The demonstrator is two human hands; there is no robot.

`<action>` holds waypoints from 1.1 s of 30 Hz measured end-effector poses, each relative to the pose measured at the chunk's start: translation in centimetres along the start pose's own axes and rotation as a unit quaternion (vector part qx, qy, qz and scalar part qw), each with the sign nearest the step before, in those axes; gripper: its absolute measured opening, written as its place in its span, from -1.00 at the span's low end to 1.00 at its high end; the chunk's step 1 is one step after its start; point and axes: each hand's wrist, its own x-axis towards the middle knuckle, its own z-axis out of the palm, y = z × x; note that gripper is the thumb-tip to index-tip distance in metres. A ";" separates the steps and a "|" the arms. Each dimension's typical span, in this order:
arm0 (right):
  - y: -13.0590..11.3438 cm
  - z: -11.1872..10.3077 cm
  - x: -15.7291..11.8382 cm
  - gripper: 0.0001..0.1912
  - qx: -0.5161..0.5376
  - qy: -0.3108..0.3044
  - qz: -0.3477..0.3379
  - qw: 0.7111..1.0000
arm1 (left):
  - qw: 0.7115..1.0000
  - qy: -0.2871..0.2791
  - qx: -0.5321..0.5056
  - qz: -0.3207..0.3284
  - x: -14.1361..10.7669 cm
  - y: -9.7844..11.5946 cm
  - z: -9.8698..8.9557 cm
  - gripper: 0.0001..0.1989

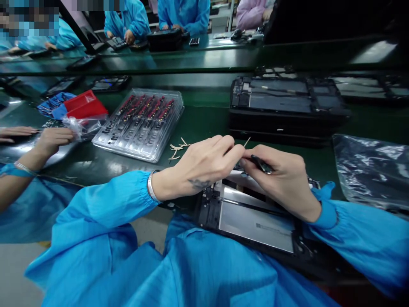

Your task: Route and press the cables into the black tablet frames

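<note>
My left hand (211, 162) is closed, its fingertips pinched and meeting those of my right hand. A thin pale strip (247, 141) sticks up where the fingertips meet; its lower end is hidden. My right hand (281, 179) is closed around a slim black tool (261, 164) that looks like tweezers; its tip is out of sight. Just below both hands lies an opened tablet-like device (255, 226) with a silvery battery and black frame, at the table's near edge. My right hand covers part of it.
Pale strip scraps (177, 149) lie beside a clear tray (143, 123) of small parts. A stack of black devices (287, 106) stands behind my hands, a clear plastic bag (370, 170) to the right. At left, a co-worker's hands (53, 138) are near a red bin (84, 104).
</note>
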 end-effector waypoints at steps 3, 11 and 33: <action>-0.2 0.0 -0.1 -0.85 -0.002 -0.021 -0.001 1.000 | 1.000 0.013 -0.004 0.013 -0.2 -0.1 0.1 -0.77; 0.0 -0.2 -0.1 -0.87 0.059 -0.019 0.120 0.991 | 0.981 -0.098 0.051 -0.158 -4.7 -6.5 0.9 -0.79; 0.8 -0.9 1.6 -0.78 0.185 0.061 0.211 0.958 | 0.711 -0.111 -0.647 -0.252 3.4 -3.0 2.5 -0.62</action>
